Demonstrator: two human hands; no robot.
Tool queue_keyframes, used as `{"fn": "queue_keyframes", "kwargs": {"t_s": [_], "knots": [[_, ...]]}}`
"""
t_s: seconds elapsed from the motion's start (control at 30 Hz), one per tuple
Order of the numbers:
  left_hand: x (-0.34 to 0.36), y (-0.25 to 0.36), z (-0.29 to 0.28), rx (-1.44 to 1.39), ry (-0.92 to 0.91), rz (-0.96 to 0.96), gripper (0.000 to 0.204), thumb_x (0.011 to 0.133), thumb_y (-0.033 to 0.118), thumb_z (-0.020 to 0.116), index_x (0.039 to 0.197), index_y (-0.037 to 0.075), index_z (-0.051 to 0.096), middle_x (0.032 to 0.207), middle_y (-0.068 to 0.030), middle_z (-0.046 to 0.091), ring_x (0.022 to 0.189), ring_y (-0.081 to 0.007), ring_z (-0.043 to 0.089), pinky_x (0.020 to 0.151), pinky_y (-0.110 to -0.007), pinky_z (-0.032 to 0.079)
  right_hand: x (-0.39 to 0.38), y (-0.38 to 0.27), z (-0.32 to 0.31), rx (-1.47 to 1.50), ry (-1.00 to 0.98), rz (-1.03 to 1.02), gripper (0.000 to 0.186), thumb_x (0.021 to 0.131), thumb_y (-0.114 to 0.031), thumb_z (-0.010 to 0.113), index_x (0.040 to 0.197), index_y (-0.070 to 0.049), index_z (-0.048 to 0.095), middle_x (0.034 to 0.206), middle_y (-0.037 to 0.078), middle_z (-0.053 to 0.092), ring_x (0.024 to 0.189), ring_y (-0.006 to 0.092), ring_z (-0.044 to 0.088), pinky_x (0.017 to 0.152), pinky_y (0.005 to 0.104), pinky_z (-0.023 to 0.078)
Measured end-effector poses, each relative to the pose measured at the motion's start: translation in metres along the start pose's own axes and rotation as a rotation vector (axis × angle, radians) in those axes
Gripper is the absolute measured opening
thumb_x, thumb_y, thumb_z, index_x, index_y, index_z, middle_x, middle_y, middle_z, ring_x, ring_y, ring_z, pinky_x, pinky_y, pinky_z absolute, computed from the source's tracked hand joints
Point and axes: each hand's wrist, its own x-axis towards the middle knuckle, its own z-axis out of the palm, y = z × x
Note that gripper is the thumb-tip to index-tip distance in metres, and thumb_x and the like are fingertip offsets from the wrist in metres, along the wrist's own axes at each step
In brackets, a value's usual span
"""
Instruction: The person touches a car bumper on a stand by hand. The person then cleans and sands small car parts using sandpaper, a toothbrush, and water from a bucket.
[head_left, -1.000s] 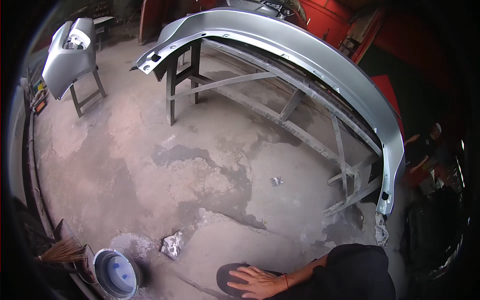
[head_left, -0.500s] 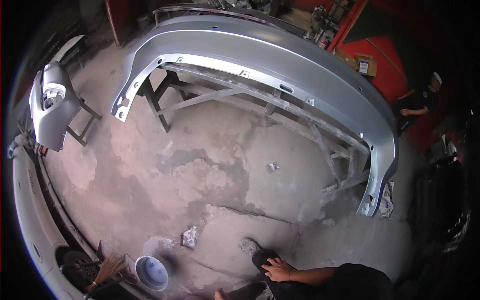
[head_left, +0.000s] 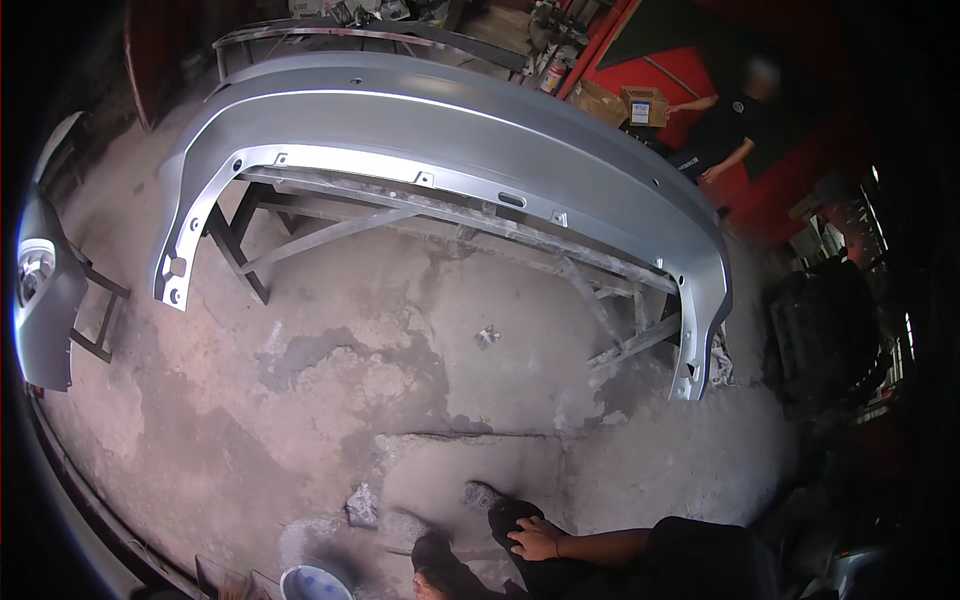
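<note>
My right hand rests on my right knee, fingers apart and slightly bent. My left hand is mostly cut off at the lower edge beside my left leg; its fingers are unclear. In front of me a silver-grey bumper, curved, with holes along its inner lip, lies across a metal stand. A grey bucket with pale liquid stands at the lower edge, left of my feet.
Another silver bumper sits on a stand at left. A person in dark clothes is behind the bumper at upper right, near cardboard boxes and red panels. Cracked concrete floor lies between. Dark objects fill the right side.
The view has swung toward the right, so bumpers and bucket sit farther left. My left hand came into sight at the lower edge. The person's arm now reaches toward the boxes.
</note>
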Motion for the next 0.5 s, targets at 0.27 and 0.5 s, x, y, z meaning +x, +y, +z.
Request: {"fn": "queue_keyframes", "kwargs": {"t_s": [0.27, 0.5], "knots": [[0.074, 0.038, -0.006, -0.819, -0.703, -0.23, 0.036, 0.091, 0.029, 0.05, 0.117, 0.005, 0.056, 0.095, -0.0216, 0.063, 0.085, -0.0401, 0.062, 0.078, -0.051, 0.049, 0.012, 0.045, -0.054, 0.07, -0.125, 0.235, 0.077, 0.087, -0.054, 0.054, 0.151, -0.025, 0.025, 0.151, 0.023, 0.022, 0.131, 0.0518, 0.03, 0.1, 0.0629, 0.035], [0.115, 0.148, -0.011, -0.864, -0.769, -0.228, 0.036, 0.09, 0.03, 0.052, 0.117, 0.006, 0.056, 0.094, -0.0205, 0.063, 0.085, -0.0391, 0.062, 0.077, -0.049, 0.049, 0.059, 0.079, -0.026, -0.086, -0.123, 0.271, 0.057, 0.089, -0.044, 0.049, 0.14, -0.018, 0.044, 0.15, 0.023, 0.028, 0.13, 0.0521, 0.033, 0.095, 0.0659, 0.037]]}}
